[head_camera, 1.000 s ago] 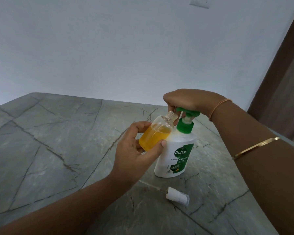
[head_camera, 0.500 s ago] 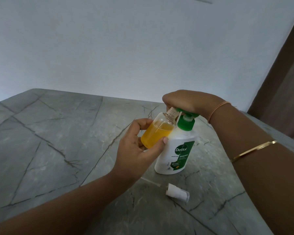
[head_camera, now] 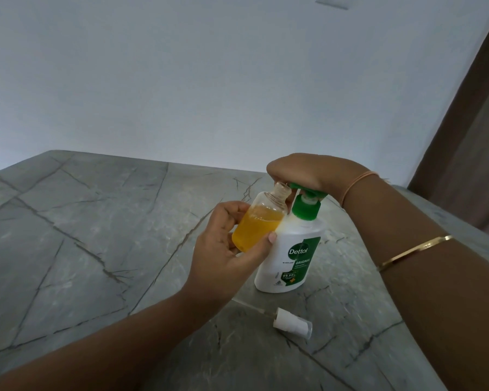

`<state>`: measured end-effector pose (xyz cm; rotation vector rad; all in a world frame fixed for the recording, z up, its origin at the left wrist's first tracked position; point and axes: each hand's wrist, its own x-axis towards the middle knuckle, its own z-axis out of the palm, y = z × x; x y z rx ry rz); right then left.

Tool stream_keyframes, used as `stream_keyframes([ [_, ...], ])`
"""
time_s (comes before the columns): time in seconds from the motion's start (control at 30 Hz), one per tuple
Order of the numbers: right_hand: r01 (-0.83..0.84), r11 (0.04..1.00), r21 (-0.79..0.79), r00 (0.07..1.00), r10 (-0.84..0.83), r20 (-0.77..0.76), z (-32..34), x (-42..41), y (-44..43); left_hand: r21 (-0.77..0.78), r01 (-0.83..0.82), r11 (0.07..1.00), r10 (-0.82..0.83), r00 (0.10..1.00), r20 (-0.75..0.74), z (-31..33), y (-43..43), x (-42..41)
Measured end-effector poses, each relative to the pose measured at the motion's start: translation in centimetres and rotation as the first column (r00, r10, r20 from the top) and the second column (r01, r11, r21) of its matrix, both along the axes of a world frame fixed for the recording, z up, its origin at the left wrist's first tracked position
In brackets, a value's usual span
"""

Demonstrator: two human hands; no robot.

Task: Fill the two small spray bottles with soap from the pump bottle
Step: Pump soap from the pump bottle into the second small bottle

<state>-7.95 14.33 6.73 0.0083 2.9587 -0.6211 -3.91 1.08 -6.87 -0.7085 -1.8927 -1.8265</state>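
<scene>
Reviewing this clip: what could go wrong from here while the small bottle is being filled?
1. The bottle, tilted in the left hand, has a narrow neck at the pump spout; soap may miss and run down the outside.
2. It looks well over half full, so further presses by the right hand may overflow it.
3. The spray cap lies loose on the table and might roll.

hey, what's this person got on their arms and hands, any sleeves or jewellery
Both forearms are bare, with no sleeves in view. The right hand has a thin peach-coloured thread band around the wrist and, further up the forearm, a slim flat gold bangle. The left hand shows no jewellery; its thumbnail looks pale pink, perhaps polished. No gloves on either hand.
</scene>
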Motion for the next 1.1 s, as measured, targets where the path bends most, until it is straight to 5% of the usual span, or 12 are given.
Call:
stream_keyframes([
  [0.7, 0.005, 0.997, -0.08, 1.0, -0.005, -0.006, -0.1, 0.3, 0.1, -0.012, -0.04, 0.999, 0.04, 0.999, 0.002, 0.2, -0.1, 0.0],
  [1.1, -0.006, 0.998, 0.056, 1.0, 0.005, 0.007, 1.2, 0.1, -0.1, -0.024, -0.083, 0.996, 0.082, 0.996, -0.021, 0.2, -0.1, -0.1],
])
